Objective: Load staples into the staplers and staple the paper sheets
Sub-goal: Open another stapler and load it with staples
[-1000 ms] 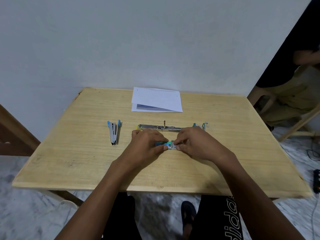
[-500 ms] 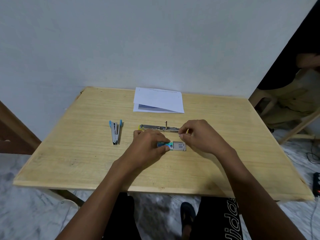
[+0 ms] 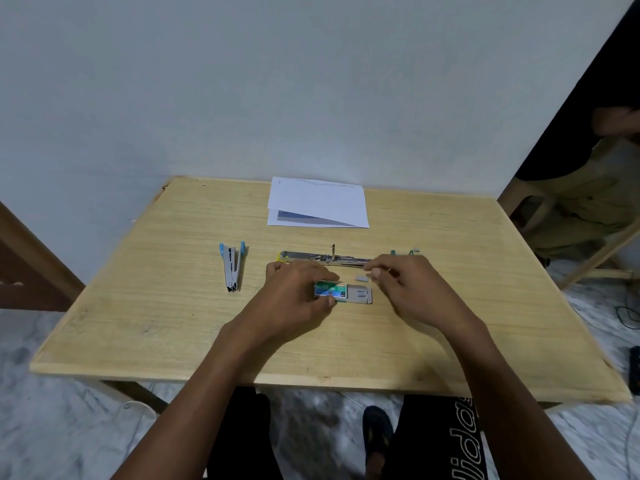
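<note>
Lifting clear of staple box [image 3: 331, 290] since earlier: right hand [image 3: 412, 282], fingers [image 3: 375, 271] pinched.

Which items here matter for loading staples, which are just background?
In use: staple box under left hand; staple strip near right hand; opened stapler; blue stapler; paper sheets.
Background: chair; cables on floor.

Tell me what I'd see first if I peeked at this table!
Two hands meet mid-table: the left hand pins a small staple box with its tray slid out, and the right hand pinches something tiny just above it. Behind them lies an opened stapler, a blue stapler sits left, and paper sheets wait by the wall.
</note>
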